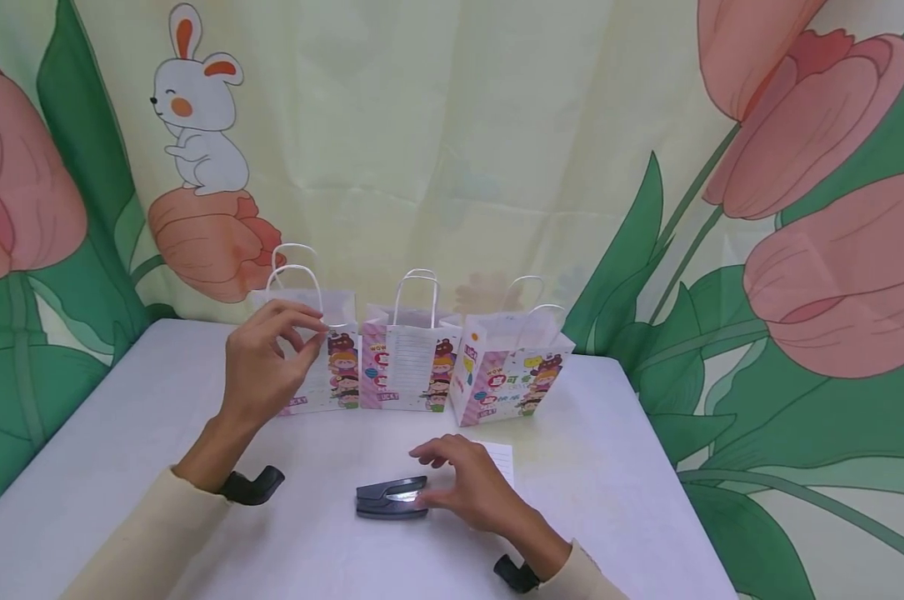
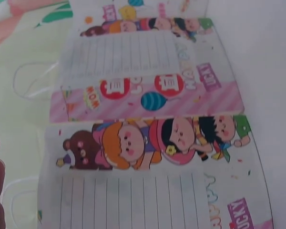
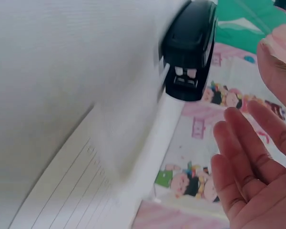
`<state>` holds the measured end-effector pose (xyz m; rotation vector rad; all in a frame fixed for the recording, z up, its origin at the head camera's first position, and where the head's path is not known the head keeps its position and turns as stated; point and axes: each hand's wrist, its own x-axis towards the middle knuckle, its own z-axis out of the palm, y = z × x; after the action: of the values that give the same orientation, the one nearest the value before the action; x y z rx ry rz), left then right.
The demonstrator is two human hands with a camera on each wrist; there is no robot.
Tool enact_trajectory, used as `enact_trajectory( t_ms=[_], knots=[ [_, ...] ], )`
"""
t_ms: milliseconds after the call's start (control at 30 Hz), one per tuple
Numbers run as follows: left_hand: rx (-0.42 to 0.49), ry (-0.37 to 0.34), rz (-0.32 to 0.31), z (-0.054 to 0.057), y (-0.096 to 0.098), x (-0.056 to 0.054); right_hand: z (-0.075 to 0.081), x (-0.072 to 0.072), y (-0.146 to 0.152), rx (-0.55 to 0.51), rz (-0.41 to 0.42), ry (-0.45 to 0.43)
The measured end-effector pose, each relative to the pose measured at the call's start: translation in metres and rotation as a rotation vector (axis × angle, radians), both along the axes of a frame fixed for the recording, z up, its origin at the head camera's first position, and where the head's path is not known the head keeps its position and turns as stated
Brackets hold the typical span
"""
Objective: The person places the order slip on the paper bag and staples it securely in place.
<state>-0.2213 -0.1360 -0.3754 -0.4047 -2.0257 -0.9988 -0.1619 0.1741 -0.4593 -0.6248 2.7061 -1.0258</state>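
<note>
In the head view, the left hand (image 1: 272,358) is left of centre, its fingers loosely bent and nothing seen between them, in front of the left bag (image 1: 342,375) and hiding much of it. The middle bag (image 1: 374,358) stands just beside it at the centre, a lined slip (image 1: 410,362) on its front; the right bag (image 1: 515,383) stands right of centre, turned at an angle. At lower centre a dark stapler (image 1: 380,500) lies on the white tabletop (image 1: 609,500). Over its right end comes the thumb of the right hand (image 1: 470,483), open with gently bent fingers, which also partly covers a loose lined sheet (image 1: 501,458). Behind hangs a curtain (image 1: 452,117) printed with tulips (and a rabbit, upper left). In the left wrist view, a few left fingertips show at the left edge, beyond the rim of the left bag, which fills the lower half and bears its own lined paper (image 2: 128,202); the other bags are above. In the right wrist view, the stapler is at upper centre, apart from the spread fingers at right, with the loose sheet, partly blurred, at lower left.
</note>
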Motion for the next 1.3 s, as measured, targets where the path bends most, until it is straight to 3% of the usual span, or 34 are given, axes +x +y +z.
enact_trajectory(
  t_ms=[433,767,1067,1300],
  knots=[
    [-0.016,-0.012,-0.194,-0.001,0.036,-0.006,0.002,0.009,0.034,-0.049,-0.109,0.005],
    [-0.077,-0.075,-0.305,0.002,0.068,-0.01,0.002,0.013,0.052,-0.052,-0.172,0.021],
    [-0.16,-0.148,-0.365,0.004,0.096,-0.02,-0.003,0.017,0.049,-0.064,-0.141,0.01],
    [-0.193,-0.145,-0.455,0.009,0.119,-0.031,-0.008,0.02,0.033,-0.063,-0.074,-0.012]
  ],
)
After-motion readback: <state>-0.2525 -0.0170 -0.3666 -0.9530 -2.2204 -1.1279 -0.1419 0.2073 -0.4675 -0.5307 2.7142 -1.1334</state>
